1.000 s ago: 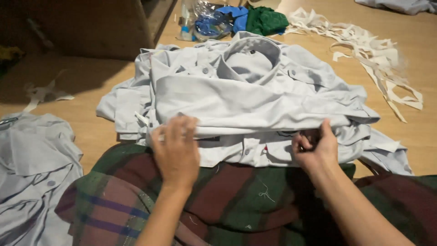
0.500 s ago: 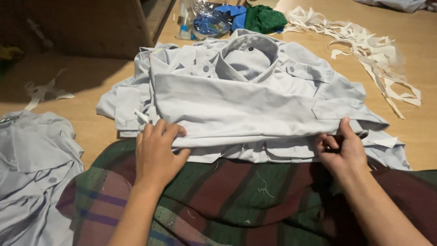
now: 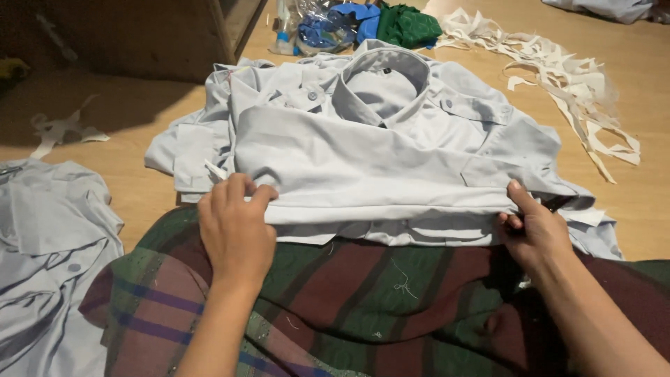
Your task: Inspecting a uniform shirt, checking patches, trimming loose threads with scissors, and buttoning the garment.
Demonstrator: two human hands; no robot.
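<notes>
A pale blue collared shirt (image 3: 377, 150) lies folded on top of a pile of like shirts on the wooden floor, its collar pointing away from me. My left hand (image 3: 236, 230) grips the folded lower edge at its left corner. My right hand (image 3: 534, 230) pinches the same edge at the right corner, thumb on top. The fold runs straight between both hands. A plaid cloth (image 3: 363, 307) in green, maroon and purple covers my lap just below the shirt.
More pale blue shirts (image 3: 49, 251) lie heaped at the left. White fabric strips (image 3: 572, 84) are strewn at the right. Blue and green cloth and a plastic bag (image 3: 356, 21) sit at the top, beside a wooden cabinet (image 3: 139, 35).
Both hands have moved apart along the shirt's folded lower edge, the left one leftward and the right one rightward. The fold now lies flatter and straighter.
</notes>
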